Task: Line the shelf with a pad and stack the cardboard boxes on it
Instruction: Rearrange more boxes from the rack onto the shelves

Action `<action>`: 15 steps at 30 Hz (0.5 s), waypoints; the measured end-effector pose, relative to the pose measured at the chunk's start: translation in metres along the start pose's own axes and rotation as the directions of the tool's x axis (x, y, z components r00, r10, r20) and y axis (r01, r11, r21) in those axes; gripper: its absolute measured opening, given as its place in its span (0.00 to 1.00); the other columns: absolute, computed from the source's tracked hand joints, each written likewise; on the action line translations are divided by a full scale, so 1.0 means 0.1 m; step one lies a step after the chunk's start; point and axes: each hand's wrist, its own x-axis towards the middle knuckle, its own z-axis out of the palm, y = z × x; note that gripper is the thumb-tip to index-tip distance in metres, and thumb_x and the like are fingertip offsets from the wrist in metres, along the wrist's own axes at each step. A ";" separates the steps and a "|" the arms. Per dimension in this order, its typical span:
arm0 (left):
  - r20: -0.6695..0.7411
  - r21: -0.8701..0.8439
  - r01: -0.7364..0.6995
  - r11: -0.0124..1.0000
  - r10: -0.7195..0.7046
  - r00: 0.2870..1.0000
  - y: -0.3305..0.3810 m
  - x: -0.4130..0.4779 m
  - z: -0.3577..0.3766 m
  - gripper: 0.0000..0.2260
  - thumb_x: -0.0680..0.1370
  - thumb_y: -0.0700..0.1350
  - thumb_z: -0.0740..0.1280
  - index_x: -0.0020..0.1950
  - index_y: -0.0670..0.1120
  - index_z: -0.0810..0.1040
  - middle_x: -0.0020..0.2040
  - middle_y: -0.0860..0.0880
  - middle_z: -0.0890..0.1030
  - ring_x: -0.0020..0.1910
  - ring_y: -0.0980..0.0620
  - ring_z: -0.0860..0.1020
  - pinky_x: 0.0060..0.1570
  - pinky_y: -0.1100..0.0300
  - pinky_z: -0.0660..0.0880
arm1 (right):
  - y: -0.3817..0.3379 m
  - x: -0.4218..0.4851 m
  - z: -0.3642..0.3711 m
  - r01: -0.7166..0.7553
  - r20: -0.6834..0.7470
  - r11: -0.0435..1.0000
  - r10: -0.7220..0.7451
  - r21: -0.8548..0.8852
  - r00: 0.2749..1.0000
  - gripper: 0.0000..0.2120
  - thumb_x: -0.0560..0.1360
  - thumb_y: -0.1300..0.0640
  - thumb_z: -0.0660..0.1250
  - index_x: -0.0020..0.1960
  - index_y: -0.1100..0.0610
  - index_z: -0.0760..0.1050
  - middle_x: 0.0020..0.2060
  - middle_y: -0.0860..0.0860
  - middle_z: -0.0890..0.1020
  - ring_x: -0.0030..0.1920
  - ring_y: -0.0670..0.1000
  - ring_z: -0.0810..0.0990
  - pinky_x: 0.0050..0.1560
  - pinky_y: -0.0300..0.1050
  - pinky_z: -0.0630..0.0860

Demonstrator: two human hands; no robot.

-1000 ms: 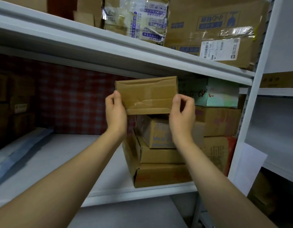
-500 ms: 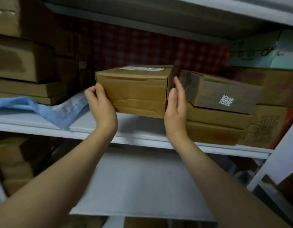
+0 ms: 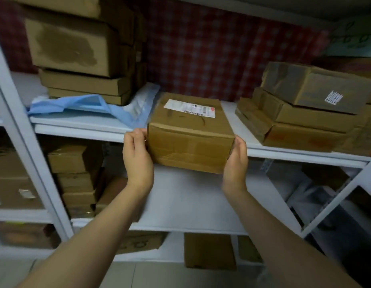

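Observation:
A brown cardboard box [image 3: 190,132] with a white shipping label on top is held in front of the white shelf [image 3: 80,123], its near end sticking out past the shelf's front edge. My left hand [image 3: 137,157] grips its left near corner, fingers curled on the side. On the opposite side, my right hand [image 3: 235,161] holds the right near corner. A blue pad [image 3: 80,104] lies crumpled on the shelf's left part, partly under a stack of boxes [image 3: 76,59]. Another stack of boxes [image 3: 301,113] sits on the shelf at the right.
A red checked cloth [image 3: 222,48] hangs behind the shelf. White uprights [image 3: 24,125] frame the unit at left and right. Below is a lower white shelf [image 3: 190,200] with stacked boxes [image 3: 74,175] at its left. More boxes [image 3: 209,250] sit near the floor.
The box has come down from beside the upper stack and out toward the shelf's front edge. My view has dropped, so the lower shelf and floor show.

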 end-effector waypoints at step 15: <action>0.136 0.415 0.460 0.785 -0.553 0.822 -1.06 -0.40 -1.27 0.12 0.83 0.58 0.57 0.56 0.52 0.73 0.53 0.53 0.76 0.55 0.50 0.75 0.61 0.49 0.71 | 1.01 -1.06 -0.19 -0.679 0.213 0.683 0.730 -0.269 0.649 0.26 0.76 0.32 0.56 0.69 0.43 0.69 0.63 0.45 0.74 0.63 0.52 0.71 0.63 0.64 0.71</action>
